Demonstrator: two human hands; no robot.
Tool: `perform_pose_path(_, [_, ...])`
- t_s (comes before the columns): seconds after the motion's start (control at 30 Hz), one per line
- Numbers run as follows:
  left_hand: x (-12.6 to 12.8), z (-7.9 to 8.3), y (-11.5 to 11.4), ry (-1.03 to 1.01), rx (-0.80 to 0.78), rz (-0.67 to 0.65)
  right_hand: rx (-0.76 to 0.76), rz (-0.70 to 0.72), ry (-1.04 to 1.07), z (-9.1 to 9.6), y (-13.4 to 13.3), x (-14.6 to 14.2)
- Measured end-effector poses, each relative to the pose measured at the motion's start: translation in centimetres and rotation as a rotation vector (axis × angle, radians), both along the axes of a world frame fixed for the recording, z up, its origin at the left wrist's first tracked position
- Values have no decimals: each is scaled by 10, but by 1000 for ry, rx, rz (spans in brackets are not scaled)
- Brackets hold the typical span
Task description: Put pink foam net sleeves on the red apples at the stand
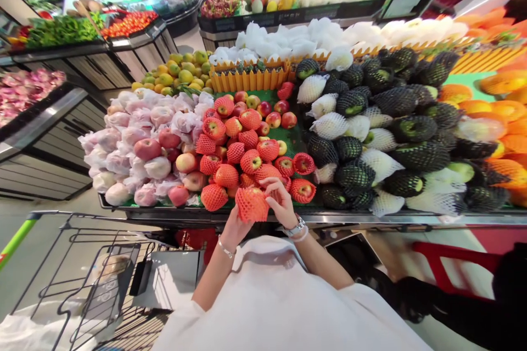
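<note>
In front of my chest, at the front edge of the fruit stand, I hold an apple in a red foam net (252, 204) with both hands. My left hand (236, 228) grips it from the lower left. My right hand (280, 203) is closed at its right side, thumb and fingers pinching the net's edge. Little of the fruit inside shows through the mesh. Just beyond lie netted apples (226, 175), with bare red apples (273, 119) farther back. A loose netted apple (303, 190) sits right of my right hand.
Wrapped pale fruit (152, 115) is piled on the left. Dark, oval fruit in black and white nets (415, 156) fills the right side. A metal shopping cart (74, 230) stands at lower left. Red chair-like frame (453, 263) and dark clothing are at lower right.
</note>
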State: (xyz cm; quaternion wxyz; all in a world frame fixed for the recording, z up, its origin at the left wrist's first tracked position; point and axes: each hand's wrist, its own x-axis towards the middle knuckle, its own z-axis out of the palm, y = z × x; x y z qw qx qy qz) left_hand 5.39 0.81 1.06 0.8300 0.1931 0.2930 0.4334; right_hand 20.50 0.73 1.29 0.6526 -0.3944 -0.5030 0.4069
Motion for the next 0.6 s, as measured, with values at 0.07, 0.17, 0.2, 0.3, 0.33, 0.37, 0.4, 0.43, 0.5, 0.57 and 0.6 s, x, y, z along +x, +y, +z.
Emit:
perform_pose_path(0.07, [-2,-1,0,11,12,-11,-32,39,74,0,4,1])
perform_pose_path(0.17, [-3,-2,-2,28,-10,-3,-58,135,145,2,10,0])
perform_pose_path(0.2, [-3,-2,-3,31,-13,-2,-64,151,160,2,12,-1])
perform_pose_path(0.3, [-4,-3,-4,22,-16,-23,-55,157,214,4,16,-5])
perform_pose_path(0.33, [-5,-4,-4,15,-24,-31,-46,151,221,4,16,-5])
perform_pose_path(0.37, [-6,-6,-5,10,-40,-37,-39,135,205,5,17,-5])
perform_pose_path(0.4, [-7,-8,-5,7,-60,-38,-30,114,157,6,18,-5])
perform_pose_path(0.43, [-8,-11,-5,6,-81,-37,-15,102,80,7,18,-3])
perform_pose_path(0.5, [-9,-17,-5,20,-110,-34,34,125,-131,10,20,1])
perform_pose_path(0.57, [-7,-19,-6,58,-105,-12,93,170,-306,12,22,6])
perform_pose_path(0.6, [-6,-19,-6,77,-85,8,108,164,-348,13,22,8])
